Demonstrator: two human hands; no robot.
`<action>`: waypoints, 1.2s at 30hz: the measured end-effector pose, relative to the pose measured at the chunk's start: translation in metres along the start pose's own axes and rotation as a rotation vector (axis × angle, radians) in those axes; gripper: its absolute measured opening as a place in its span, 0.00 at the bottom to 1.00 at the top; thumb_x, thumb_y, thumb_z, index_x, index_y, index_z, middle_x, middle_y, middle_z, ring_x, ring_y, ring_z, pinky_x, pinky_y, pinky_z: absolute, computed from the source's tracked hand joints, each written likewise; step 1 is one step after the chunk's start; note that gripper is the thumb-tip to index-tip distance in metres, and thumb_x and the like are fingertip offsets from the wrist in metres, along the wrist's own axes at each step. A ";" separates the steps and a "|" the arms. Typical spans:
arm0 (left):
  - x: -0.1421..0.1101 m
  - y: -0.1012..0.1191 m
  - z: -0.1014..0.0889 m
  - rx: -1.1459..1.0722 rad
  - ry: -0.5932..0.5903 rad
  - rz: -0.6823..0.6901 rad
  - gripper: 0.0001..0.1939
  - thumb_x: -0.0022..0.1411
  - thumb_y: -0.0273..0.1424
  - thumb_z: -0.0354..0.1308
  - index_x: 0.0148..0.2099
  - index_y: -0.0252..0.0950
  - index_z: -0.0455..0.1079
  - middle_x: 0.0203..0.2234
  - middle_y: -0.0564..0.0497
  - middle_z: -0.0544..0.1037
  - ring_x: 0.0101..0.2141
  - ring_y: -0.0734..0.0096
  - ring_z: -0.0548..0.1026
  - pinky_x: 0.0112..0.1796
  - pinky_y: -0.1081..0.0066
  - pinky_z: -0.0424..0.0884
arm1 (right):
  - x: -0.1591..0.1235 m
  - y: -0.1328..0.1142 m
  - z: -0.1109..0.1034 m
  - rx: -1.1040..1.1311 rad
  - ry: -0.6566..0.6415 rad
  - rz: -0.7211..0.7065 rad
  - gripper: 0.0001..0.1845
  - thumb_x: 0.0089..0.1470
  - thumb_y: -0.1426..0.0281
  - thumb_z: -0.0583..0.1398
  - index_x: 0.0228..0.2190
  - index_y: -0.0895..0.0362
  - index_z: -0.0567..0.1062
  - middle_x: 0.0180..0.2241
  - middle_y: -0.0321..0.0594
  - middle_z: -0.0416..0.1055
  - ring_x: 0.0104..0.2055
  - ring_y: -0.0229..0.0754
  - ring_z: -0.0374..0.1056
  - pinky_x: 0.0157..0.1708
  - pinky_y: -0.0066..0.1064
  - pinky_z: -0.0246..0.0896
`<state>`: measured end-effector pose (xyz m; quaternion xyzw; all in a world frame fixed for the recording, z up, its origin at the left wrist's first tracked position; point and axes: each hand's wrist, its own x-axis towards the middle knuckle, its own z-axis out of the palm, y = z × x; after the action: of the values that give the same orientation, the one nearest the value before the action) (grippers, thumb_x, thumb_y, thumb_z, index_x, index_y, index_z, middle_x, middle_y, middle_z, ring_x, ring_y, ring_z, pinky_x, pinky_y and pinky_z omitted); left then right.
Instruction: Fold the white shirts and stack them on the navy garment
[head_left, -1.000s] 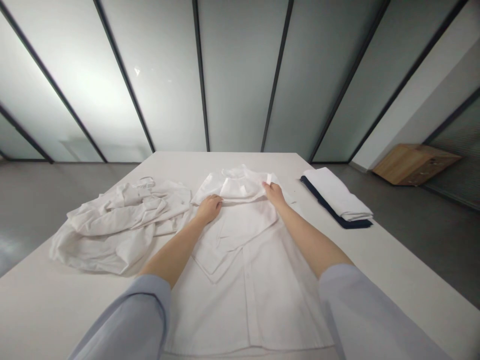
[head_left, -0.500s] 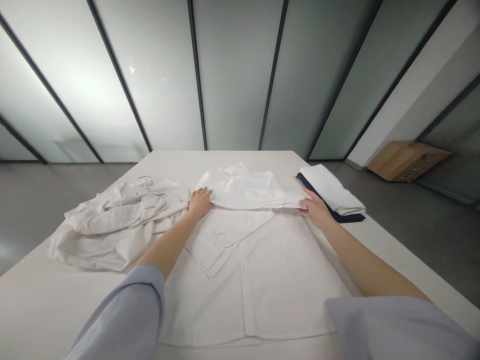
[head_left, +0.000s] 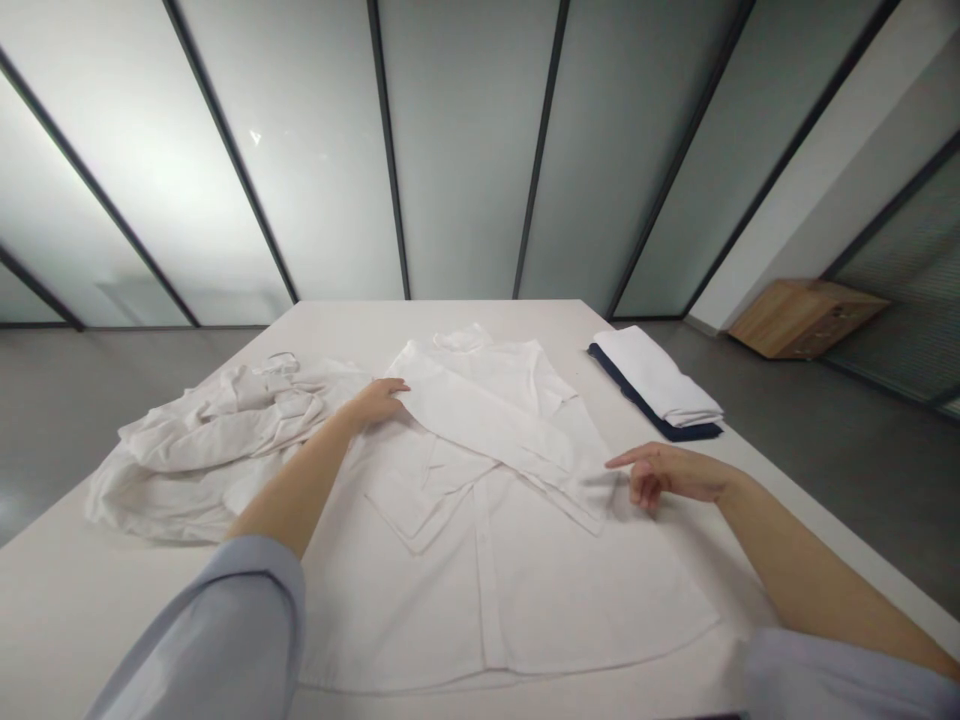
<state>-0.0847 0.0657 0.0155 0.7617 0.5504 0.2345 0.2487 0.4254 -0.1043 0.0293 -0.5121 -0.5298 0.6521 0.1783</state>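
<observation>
Hands apart, left hand on a white shirt's sleeve, right hand beside the cuff

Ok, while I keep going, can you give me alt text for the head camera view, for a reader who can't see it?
A person's left hand rests at the edge of a white button-front shirt laid flat on a white table, with one sleeve folded diagonally across it; the right hand is open beside the cuff. A crumpled white garment lies to the left, a folded white-and-navy stack to the right.
</observation>
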 end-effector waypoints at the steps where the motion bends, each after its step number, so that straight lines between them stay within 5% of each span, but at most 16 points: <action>1: 0.000 0.000 -0.001 -0.090 -0.008 -0.021 0.20 0.45 0.23 0.56 0.41 0.39 0.77 0.47 0.48 0.78 0.51 0.58 0.72 0.53 0.63 0.66 | 0.005 -0.001 -0.005 0.026 0.090 -0.059 0.27 0.44 0.56 0.66 0.43 0.59 0.77 0.29 0.45 0.77 0.30 0.45 0.73 0.32 0.37 0.69; 4: 0.003 0.002 -0.001 -0.139 0.150 -0.083 0.19 0.51 0.29 0.54 0.46 0.37 0.75 0.46 0.46 0.78 0.47 0.58 0.74 0.48 0.63 0.69 | 0.038 -0.010 -0.015 0.028 0.431 -0.252 0.21 0.46 0.58 0.64 0.39 0.58 0.78 0.32 0.46 0.77 0.34 0.46 0.74 0.41 0.39 0.68; 8: 0.010 0.005 0.011 0.213 0.324 -0.248 0.26 0.53 0.34 0.57 0.55 0.35 0.67 0.52 0.37 0.72 0.53 0.48 0.70 0.51 0.56 0.65 | 0.099 -0.028 -0.009 -0.339 0.700 -0.327 0.15 0.52 0.63 0.59 0.39 0.57 0.77 0.42 0.47 0.77 0.47 0.49 0.71 0.52 0.43 0.62; 11: 0.013 0.005 0.021 0.364 0.249 -0.347 0.31 0.51 0.35 0.60 0.58 0.36 0.64 0.51 0.33 0.72 0.53 0.42 0.69 0.51 0.49 0.63 | 0.135 -0.033 0.007 -0.759 0.695 -0.322 0.21 0.55 0.65 0.57 0.50 0.57 0.73 0.56 0.47 0.67 0.59 0.49 0.61 0.59 0.42 0.54; 15: 0.016 0.003 0.023 0.317 0.186 -0.274 0.29 0.45 0.29 0.65 0.52 0.40 0.68 0.47 0.38 0.75 0.51 0.44 0.71 0.51 0.50 0.65 | 0.153 -0.028 0.023 -1.154 0.668 -0.211 0.27 0.59 0.61 0.55 0.57 0.56 0.67 0.64 0.48 0.56 0.65 0.50 0.50 0.62 0.44 0.45; 21: 0.039 0.003 0.005 -0.577 0.290 -0.530 0.17 0.54 0.39 0.60 0.43 0.34 0.69 0.30 0.42 0.78 0.33 0.55 0.78 0.34 0.58 0.76 | 0.146 -0.026 0.022 -1.241 0.670 -0.195 0.27 0.60 0.58 0.53 0.57 0.54 0.67 0.62 0.45 0.59 0.62 0.50 0.55 0.59 0.41 0.51; 27: 0.061 0.001 -0.007 -0.869 -0.060 -0.650 0.12 0.55 0.36 0.57 0.38 0.34 0.73 0.26 0.43 0.79 0.32 0.52 0.79 0.36 0.57 0.77 | 0.145 -0.020 0.022 -1.242 0.697 -0.225 0.26 0.59 0.57 0.53 0.56 0.53 0.68 0.61 0.45 0.61 0.61 0.51 0.56 0.58 0.43 0.52; 36: 0.083 -0.012 -0.014 -0.662 0.264 -0.665 0.16 0.46 0.26 0.62 0.41 0.30 0.70 0.23 0.47 0.76 0.28 0.57 0.78 0.31 0.59 0.77 | 0.140 -0.020 0.026 -1.288 0.683 -0.237 0.27 0.61 0.57 0.50 0.57 0.56 0.67 0.61 0.48 0.59 0.61 0.53 0.56 0.57 0.44 0.52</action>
<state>-0.0786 0.1500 0.0253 0.3884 0.6865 0.3994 0.4673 0.3394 -0.0014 -0.0225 -0.6292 -0.7743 -0.0075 0.0666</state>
